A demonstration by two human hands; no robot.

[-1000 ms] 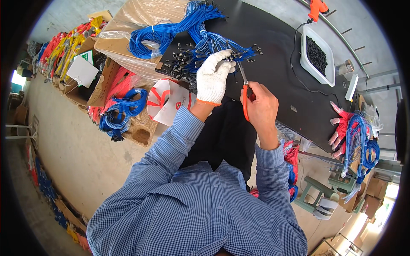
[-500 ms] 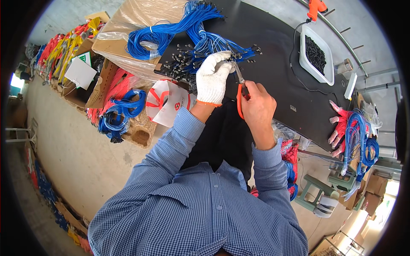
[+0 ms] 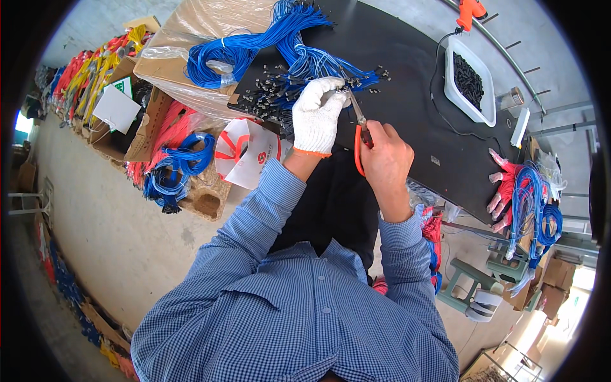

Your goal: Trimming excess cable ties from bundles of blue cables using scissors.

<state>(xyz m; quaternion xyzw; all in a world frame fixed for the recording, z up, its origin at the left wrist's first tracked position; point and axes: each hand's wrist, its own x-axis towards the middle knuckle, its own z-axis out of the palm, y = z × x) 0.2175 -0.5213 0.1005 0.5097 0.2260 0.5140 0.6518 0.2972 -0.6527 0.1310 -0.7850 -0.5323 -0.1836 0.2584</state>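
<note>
My left hand [image 3: 316, 116], in a white knit glove with an orange cuff edge, is closed. Its thumb and forefinger pinch the end of a blue wire [image 3: 344, 84] with a small dark connector. Scissors [image 3: 358, 150] with red handles are in my bare right hand [image 3: 388, 156], fingers wrapped round the grips. Their silver blades point up and left, the tips at the pinched wire end. Whether the blades touch it, I cannot tell. Beside the glove lies a bundle of blue wires [image 3: 323, 63], many ending in black connectors [image 3: 262, 95].
The black table [image 3: 407, 70] carries a white tray [image 3: 450, 95] of small black parts. An orange heat-gun-like tool [image 3: 470, 13] trails a black cord. Left stand a film-wrapped carton [image 3: 167, 70] and a white-and-red bag [image 3: 245, 156]. Blue and pink wire bundles [image 3: 526, 191] hang at right.
Both hands stay at nearly the same spot. My right hand and the scissors have shifted very slightly right; the background has moved a little with the head.
</note>
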